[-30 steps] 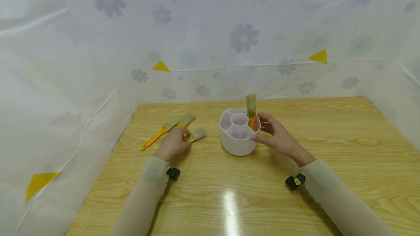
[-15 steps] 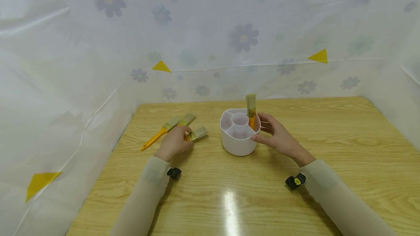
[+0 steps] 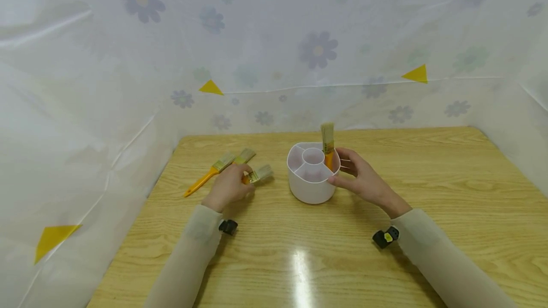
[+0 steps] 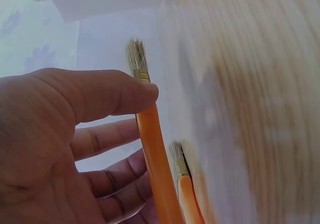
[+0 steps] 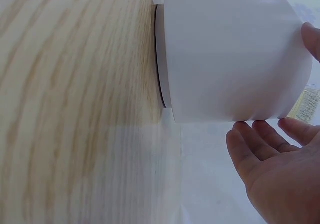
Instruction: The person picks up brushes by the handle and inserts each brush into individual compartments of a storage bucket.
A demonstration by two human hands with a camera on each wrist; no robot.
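My left hand [image 3: 231,184] pinches a paintbrush [image 3: 260,174] with an orange handle between thumb and fingers, near its metal band; the pale bristles point right. In the left wrist view that paintbrush [image 4: 157,164] stands clear of the thumb, its lower end out of frame. On the right, my right hand [image 3: 364,182] holds the side of a white round organizer [image 3: 311,191] with several compartments, thumb at the front rim and fingers at the far side. Another paintbrush [image 3: 327,139] stands bristles up in the organizer's right compartment.
Two more paintbrushes lie on the wooden table [image 3: 274,246]: one paintbrush [image 3: 201,182] left of my left hand, the other paintbrush [image 3: 245,156] just behind it, partly hidden. A flower-patterned sheet [image 3: 274,51] hangs behind the table.
The left hand and its paintbrush have shifted slightly to the right, towards the organizer. My right hand and the organizer stay in place.
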